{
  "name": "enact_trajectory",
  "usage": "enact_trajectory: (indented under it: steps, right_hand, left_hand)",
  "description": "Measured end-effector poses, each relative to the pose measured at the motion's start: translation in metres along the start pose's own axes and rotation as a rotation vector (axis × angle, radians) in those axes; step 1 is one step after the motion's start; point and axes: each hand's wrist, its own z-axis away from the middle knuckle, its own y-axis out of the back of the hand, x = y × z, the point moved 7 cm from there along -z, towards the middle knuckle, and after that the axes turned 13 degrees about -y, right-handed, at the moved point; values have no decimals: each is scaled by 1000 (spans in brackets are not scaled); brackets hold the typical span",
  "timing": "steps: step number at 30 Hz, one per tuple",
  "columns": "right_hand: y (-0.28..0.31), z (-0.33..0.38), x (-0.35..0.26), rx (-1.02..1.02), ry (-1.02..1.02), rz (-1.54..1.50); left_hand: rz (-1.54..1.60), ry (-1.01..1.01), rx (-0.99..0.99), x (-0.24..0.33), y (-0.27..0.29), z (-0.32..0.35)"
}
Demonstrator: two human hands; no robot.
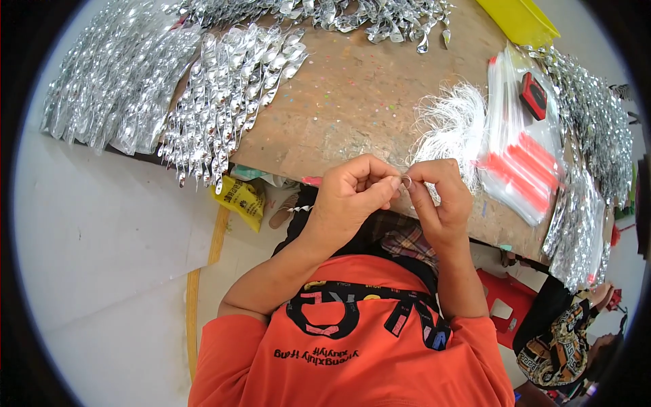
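Observation:
My left hand (356, 197) is closed in a pinch, its thumb and fingertips brought up to those of my right hand (444, 200). Between the two sets of fingertips shows a thin, pale curved loop (407, 182). My right thumb and forefinger pinch it; what my left fingers grip is hidden behind them. A short silver twisted strip (299, 209) sticks out beside my left wrist, and I cannot tell what it joins. Just right of my hands, a bundle of white strings (456, 125) lies on the brown table (346, 115).
Silver twisted streamers (234, 95) hang over the table's left edge; more (580, 230) drape at the right. Clear plastic bags (519, 159) with red ends lie beneath a red-and-black box (534, 96). A yellow tub (519, 20) stands far right. Another person (556, 346) sits lower right.

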Motion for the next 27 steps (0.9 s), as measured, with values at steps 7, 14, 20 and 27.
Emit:
enact_trajectory:
  steps: [7,14,20,27]
  right_hand:
    - [3,4,29,-30,-420,-515]
    - [-13,-1,23,-197,-598,-1174]
    - [-33,5,37,-210,-601,-1170]
    - [-27,15,36,-122,-510,-551]
  left_hand:
    - [-116,4,-15,5,1,2]
    - [-66,56,-17,3,1,3]
    - [133,142,-1,2,9,4]
    - [268,160,-122,-7,12,8]
